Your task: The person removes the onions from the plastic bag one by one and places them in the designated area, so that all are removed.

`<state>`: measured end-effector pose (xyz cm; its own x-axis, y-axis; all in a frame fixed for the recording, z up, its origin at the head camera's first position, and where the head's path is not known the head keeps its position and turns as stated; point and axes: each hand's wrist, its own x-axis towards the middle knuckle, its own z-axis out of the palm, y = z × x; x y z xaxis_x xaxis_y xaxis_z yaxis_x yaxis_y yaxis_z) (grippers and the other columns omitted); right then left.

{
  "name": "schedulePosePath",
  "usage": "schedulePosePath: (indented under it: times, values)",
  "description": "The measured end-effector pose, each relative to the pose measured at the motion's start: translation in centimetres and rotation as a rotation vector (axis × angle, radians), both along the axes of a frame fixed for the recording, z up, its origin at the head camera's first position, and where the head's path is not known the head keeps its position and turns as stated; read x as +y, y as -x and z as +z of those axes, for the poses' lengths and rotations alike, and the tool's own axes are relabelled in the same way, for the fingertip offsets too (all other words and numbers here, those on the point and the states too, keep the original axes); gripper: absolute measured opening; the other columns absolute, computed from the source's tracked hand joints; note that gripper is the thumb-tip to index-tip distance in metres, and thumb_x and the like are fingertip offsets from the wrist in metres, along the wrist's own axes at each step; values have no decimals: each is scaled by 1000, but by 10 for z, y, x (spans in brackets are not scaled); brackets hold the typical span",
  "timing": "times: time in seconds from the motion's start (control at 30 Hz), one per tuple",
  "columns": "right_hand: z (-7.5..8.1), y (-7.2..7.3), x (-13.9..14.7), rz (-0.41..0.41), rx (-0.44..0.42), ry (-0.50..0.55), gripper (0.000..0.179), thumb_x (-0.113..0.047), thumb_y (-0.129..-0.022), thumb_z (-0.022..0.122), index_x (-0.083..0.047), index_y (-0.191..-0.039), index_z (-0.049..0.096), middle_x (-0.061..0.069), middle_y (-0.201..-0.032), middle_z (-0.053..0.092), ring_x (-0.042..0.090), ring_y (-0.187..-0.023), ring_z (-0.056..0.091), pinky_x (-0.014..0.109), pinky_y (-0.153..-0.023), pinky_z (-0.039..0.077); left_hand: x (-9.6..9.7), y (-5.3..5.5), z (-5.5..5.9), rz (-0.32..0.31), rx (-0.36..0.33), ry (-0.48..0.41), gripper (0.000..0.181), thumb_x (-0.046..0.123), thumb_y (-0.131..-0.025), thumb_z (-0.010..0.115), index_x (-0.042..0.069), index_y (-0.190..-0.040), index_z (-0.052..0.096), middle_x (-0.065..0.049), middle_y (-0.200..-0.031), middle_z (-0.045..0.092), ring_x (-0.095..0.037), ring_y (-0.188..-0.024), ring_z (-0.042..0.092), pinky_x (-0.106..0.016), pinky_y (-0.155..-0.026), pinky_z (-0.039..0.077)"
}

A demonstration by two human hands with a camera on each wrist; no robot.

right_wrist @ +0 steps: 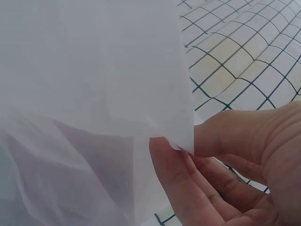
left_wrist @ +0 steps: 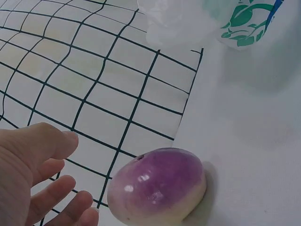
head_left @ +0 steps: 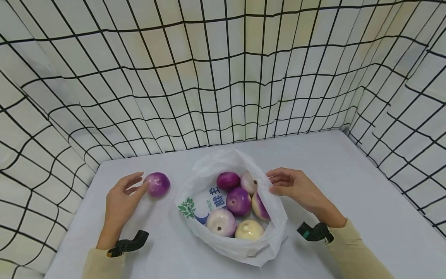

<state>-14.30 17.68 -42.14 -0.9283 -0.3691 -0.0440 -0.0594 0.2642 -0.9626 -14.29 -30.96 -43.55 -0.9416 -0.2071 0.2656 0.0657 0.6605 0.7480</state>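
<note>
A white bag [head_left: 249, 250] of round vegetables [head_left: 238, 202] sits between the worktop's [head_left: 324, 159] side edges, the left hand [head_left: 120, 201] (loosely spread) is by the left edge, the right hand [head_left: 299, 190] pinches the bag's rim, and a purple vegetable [head_left: 158, 184] lies beside the left hand

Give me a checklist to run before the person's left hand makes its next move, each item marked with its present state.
1. Translucent white plastic bag open at the mouth: ok, round purple, white and yellowish vegetables show inside.
2. Right hand holding the bag: ok, it pinches the rim's right side.
3. Left hand gripping the lone round purple-and-white vegetable: not ok, the left wrist view shows a gap between them.
4. Room inside the bag: ok, bare printed plastic shows on its left side.
5. Bag's underside untorn: cannot tell, it is hidden.
</note>
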Motion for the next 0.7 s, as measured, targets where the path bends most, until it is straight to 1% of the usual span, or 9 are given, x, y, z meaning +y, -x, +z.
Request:
schedulePosePath:
  times: [0.1,0.27,0.37,0.43,0.5,0.6,0.67,0.7]
  values:
    - [1,0,-1,6,-3,0,45,-19,-94,76,-5,-135,62,18,-123,72,13,-102,74,24,-92,61,5,-3,4,-13,35,-4,46,24,-97,74,6,-138,64,-17,-137,67,27,-97,49,6,-85,44]
    - [3,-2,1,9,2,1,44,-17,-95,75,-4,-135,62,19,-124,71,11,-102,74,23,-92,60,19,-6,9,-70,90,-13,44,18,-95,76,5,-136,65,-18,-133,68,24,-102,52,5,-88,45]
    - [3,-3,2,8,-1,8,45,-17,-95,75,-2,-135,61,19,-124,71,10,-101,74,22,-92,60,28,-9,12,-94,105,-4,42,19,-96,75,7,-135,66,-17,-131,69,21,-102,54,6,-89,45]
    - [2,-3,1,8,-5,15,46,-17,-94,76,-2,-135,61,19,-124,71,10,-101,74,22,-92,60,32,-12,14,-106,105,12,41,20,-96,75,8,-135,66,-16,-130,70,16,-103,58,5,-90,44]
    - [1,-3,0,12,-3,17,46,-17,-94,76,-3,-135,61,19,-124,71,10,-101,74,23,-92,61,37,-14,15,-119,97,28,41,23,-96,75,9,-134,66,-13,-129,70,3,-105,66,5,-91,44]
    - [0,-3,-1,21,6,21,46,-17,-94,76,-3,-136,61,19,-124,71,11,-102,74,23,-92,61,43,-18,15,-141,87,58,41,25,-96,75,10,-134,67,-11,-129,70,-20,-110,71,4,-92,44]
    - [1,-2,-2,28,11,23,45,-16,-94,76,-4,-135,62,19,-125,71,12,-103,74,24,-93,61,47,-19,15,-160,86,71,40,24,-96,75,11,-133,67,-10,-128,71,-30,-110,70,2,-91,46]
    - [1,-2,-2,30,12,24,45,-16,-94,76,-4,-135,62,20,-126,71,12,-103,74,24,-93,61,48,-20,15,-170,85,76,39,24,-97,75,11,-132,67,-9,-127,71,-32,-110,70,0,-91,47]
